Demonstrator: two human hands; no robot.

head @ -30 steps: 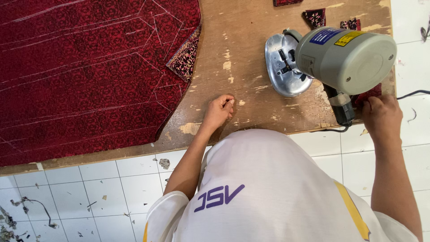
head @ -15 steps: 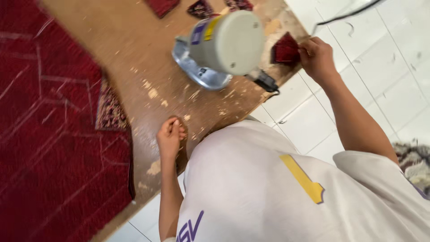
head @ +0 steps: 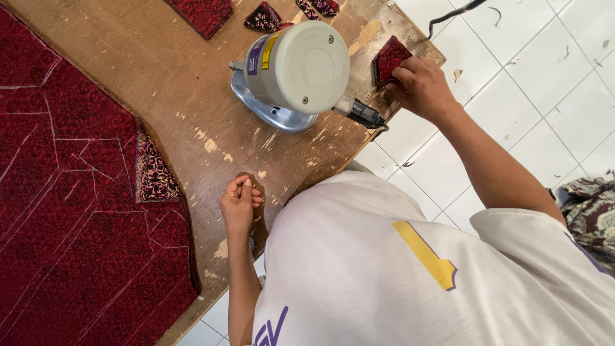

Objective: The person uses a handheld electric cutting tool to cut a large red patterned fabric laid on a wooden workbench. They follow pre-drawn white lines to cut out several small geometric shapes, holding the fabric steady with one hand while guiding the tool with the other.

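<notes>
Right hand (head: 419,86) now on a small stack of dark red cut fabric pieces (head: 388,59) at the worn wooden desk's (head: 160,77) far right corner, grip closing over it. Left hand (head: 239,204) loosely curled, empty, near edge. Grey electric cloth cutter (head: 296,70) released, standing between.

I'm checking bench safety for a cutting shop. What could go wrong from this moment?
The right hand grips a red fabric piece at the table corner, close to the electric cloth cutter; reaching near it could be risky if it is powered. The cutter's cord hangs off the edge and might snag. The left hand rests on bare wood.
</notes>
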